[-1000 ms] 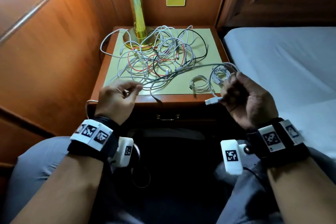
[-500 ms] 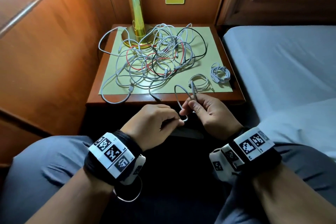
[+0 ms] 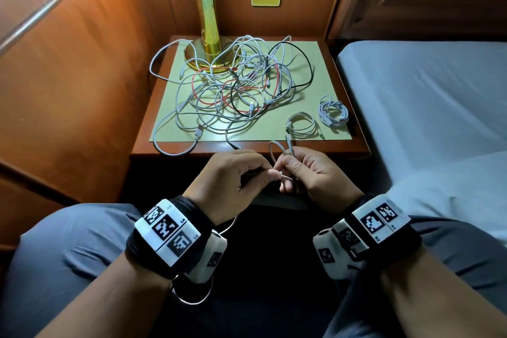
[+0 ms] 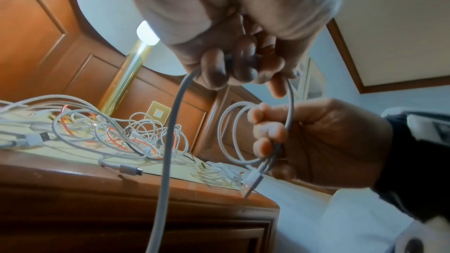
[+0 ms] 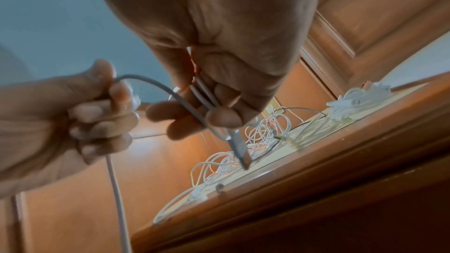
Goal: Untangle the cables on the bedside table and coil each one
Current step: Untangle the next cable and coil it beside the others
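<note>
A tangle of white, red and black cables (image 3: 233,90) lies on the bedside table (image 3: 354,147). Two coiled white cables (image 3: 301,125) (image 3: 333,111) sit near its front right corner. In front of the table edge my right hand (image 3: 288,166) pinches small loops of a grey cable (image 4: 233,132), with the USB plug (image 4: 250,182) sticking out below the fingers. My left hand (image 3: 270,173), close beside it, grips the same cable's free length (image 4: 170,132), which hangs down towards my lap. The right wrist view shows the plug (image 5: 239,151) pointing at the table.
A brass lamp (image 3: 207,35) stands at the table's back, with cable strands round its base. Wood panelling closes the left side. A bed with a grey sheet (image 3: 425,104) is on the right. One white cable loop (image 3: 175,149) overhangs the table's front edge.
A second ago my right hand held a white coil over the table's right edge; that coil now lies on the table. Both hands have come together in front of it on the grey cable.
</note>
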`<state>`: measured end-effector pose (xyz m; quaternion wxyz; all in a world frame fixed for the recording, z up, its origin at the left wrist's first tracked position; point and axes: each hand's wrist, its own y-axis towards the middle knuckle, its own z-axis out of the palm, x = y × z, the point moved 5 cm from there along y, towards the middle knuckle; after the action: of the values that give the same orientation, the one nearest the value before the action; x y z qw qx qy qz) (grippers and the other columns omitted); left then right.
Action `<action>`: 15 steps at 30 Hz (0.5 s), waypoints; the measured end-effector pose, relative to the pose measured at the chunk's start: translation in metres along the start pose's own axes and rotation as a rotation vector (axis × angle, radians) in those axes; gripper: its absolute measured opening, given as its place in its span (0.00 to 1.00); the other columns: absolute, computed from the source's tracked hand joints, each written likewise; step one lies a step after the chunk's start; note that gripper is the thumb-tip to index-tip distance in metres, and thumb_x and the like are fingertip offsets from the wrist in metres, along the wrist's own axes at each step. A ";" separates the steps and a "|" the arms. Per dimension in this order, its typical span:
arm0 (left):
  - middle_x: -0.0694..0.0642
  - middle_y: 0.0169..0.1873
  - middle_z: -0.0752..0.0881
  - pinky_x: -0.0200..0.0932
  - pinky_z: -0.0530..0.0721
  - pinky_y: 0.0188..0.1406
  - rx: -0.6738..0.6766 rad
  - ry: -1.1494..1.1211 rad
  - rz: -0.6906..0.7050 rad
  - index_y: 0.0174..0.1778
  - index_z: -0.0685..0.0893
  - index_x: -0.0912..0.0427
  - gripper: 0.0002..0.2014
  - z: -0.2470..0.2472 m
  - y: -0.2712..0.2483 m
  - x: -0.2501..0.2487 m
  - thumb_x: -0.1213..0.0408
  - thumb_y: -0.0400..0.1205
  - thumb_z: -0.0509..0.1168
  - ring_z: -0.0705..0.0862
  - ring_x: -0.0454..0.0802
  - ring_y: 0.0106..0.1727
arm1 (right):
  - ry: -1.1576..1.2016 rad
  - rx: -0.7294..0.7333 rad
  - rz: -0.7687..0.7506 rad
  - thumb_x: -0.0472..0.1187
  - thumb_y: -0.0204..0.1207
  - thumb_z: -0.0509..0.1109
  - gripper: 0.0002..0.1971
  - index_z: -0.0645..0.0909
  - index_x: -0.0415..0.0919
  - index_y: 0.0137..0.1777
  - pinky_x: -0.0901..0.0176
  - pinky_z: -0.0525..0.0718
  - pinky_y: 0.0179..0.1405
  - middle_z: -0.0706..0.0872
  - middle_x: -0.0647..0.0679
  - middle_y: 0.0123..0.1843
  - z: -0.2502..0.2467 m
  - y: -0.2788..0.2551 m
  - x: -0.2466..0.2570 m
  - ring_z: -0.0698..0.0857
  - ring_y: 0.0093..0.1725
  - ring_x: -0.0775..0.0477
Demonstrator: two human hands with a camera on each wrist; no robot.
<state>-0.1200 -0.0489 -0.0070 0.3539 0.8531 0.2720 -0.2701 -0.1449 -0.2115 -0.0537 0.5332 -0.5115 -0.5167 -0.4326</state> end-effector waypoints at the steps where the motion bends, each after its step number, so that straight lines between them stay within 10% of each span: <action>1: 0.49 0.34 0.87 0.35 0.80 0.39 -0.019 0.008 -0.003 0.41 0.90 0.61 0.09 -0.001 0.000 0.000 0.60 0.82 0.72 0.83 0.44 0.36 | 0.027 0.018 0.001 0.46 0.82 0.61 0.13 0.81 0.39 0.43 0.60 0.77 0.34 0.76 0.43 0.28 0.003 -0.001 0.002 0.77 0.29 0.48; 9: 0.48 0.37 0.77 0.24 0.69 0.32 -0.103 -0.022 -0.203 0.55 0.78 0.60 0.18 -0.005 0.000 0.021 0.52 0.79 0.71 0.76 0.42 0.27 | 0.359 0.113 0.174 0.51 0.79 0.59 0.17 0.74 0.37 0.37 0.56 0.50 0.29 0.72 0.58 0.21 0.010 -0.008 0.012 0.63 0.22 0.56; 15: 0.46 0.51 0.90 0.40 0.86 0.52 0.124 -0.155 -0.312 0.68 0.83 0.52 0.22 0.003 -0.002 0.032 0.46 0.81 0.69 0.89 0.43 0.46 | 0.509 0.138 0.157 0.44 0.77 0.62 0.14 0.73 0.42 0.31 0.58 0.50 0.25 0.58 0.49 0.26 0.006 -0.009 0.012 0.55 0.27 0.51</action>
<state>-0.1000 -0.0413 -0.0306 0.2743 0.7973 0.3559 -0.4031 -0.1538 -0.2054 -0.0410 0.7114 -0.3871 -0.3532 -0.4683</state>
